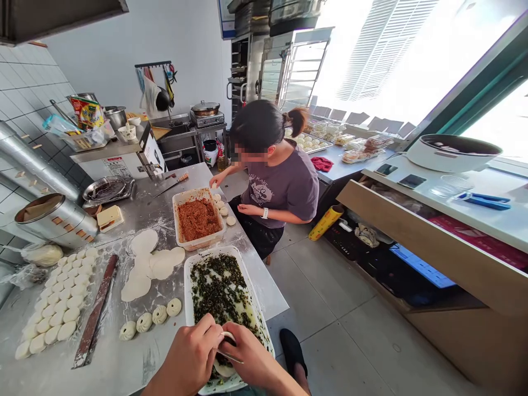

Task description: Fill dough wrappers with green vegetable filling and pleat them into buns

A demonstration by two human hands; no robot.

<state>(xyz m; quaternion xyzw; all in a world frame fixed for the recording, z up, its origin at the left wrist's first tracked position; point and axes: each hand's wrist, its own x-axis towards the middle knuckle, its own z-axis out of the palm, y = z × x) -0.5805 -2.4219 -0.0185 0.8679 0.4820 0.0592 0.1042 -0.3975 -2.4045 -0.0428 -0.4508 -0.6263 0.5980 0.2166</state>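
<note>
Bun-making on a floured tabletop (124,357); positions are given from the tray (187,286) of green filling at lower centre. Far left of the tray, dough balls (58,300) lie in close rows: roughly three dozen, packed too tightly for an exact count, none yet rolled. Between them and the tray lies one rolling pin (95,311). Just left of the tray's near end sit four pleated buns (150,319) in a slanting line, which appear to be the only finished pieces. Left of its far end lie flat discs (150,264), five or six of them, overlapping and still unfilled. At the tray's near end the left hand (190,357) is curled closed around a wrapper (223,368). The wrapper is held over the filling, with the fingers gathered at its rim. Beyond the tray's far end stands one tub (199,219) of red filling, well stocked. The right hand (247,357) is also closed, pinching the wrapper's edge from the other side. This bun is judged part-sealed, and most of the dough is still unworked. Beyond the tray and right of the tub lie four small dough pieces (224,210). Behind them sits one co-worker (276,181), reaching toward them.
</note>
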